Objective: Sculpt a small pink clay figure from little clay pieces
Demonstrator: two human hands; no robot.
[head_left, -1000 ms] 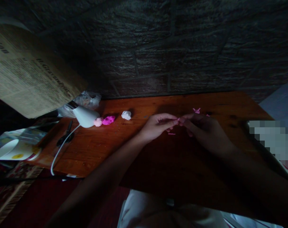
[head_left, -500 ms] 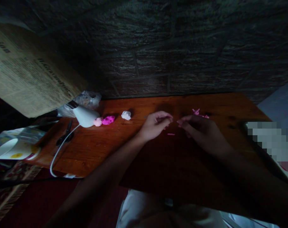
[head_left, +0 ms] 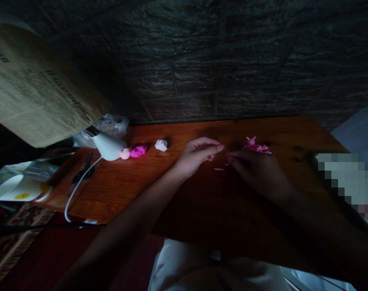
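Note:
My left hand [head_left: 198, 155] is over the middle of the wooden table, its thumb and forefinger pressed together; anything between them is too small to make out. Opposite it, a short gap away, my right hand [head_left: 258, 169] is closed in a pinch, its fingers in deep shade. Just by the right fingertips shows a tiny pink bit [head_left: 227, 164], whether held or lying on the wood I cannot tell. A thin pink clay strip [head_left: 219, 169] lies below the hands. Behind the right hand stands a pink clay figure [head_left: 251, 142] with small points on top, partly hidden.
To the left, a white clay lump [head_left: 161, 145], a bright pink lump [head_left: 138, 151] and a pale pink lump [head_left: 125, 153] lie beside a white lamp base [head_left: 110, 145] with a cable. Scissors [head_left: 83, 169], a paper cup [head_left: 18, 189] and a printed lampshade [head_left: 41, 89] are farther left.
My right hand has dropped slightly, and more of the pink figure shows behind it. A tiny pink bit now shows by its fingertips. My left fingers have stretched a little to the right.

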